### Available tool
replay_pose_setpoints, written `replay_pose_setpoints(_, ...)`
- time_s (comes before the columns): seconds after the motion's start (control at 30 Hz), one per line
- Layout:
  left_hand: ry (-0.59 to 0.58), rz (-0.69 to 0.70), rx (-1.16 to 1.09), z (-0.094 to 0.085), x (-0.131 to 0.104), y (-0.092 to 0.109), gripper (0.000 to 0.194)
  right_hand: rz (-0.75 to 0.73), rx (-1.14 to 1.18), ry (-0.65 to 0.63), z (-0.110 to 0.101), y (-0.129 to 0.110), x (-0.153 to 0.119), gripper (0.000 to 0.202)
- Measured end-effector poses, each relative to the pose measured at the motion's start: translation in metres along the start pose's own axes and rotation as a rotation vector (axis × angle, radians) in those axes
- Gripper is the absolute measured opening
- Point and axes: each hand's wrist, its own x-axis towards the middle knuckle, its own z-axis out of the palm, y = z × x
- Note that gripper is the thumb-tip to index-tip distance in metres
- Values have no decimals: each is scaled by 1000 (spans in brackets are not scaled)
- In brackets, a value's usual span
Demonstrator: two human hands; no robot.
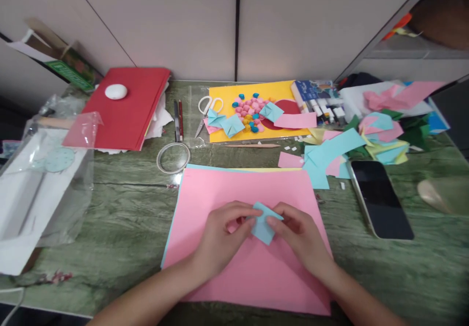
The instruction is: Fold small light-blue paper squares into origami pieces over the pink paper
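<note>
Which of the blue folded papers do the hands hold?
The folded paper over the pink sheet, between left hand and right hand; the others lie unheld, three at the yellow sheet.

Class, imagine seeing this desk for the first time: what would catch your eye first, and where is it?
Probably the large pink sheet at the front, with the left hand and right hand holding a small blue paper piece above it. Next, the bright red folder at the back left, with a white oval object on top.
</note>
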Motion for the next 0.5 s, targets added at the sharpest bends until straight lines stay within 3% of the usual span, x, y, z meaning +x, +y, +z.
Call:
replay_pose_setpoints(0.3, -13, -81, -6, -2, 5, 1, 16, 48, -75, -40, 2, 0, 0, 17)
replay_pose_setpoints(0.5, -40, -55, 22, -3, 10, 0, 16, 68, -77, -34, 1, -1, 3, 20)
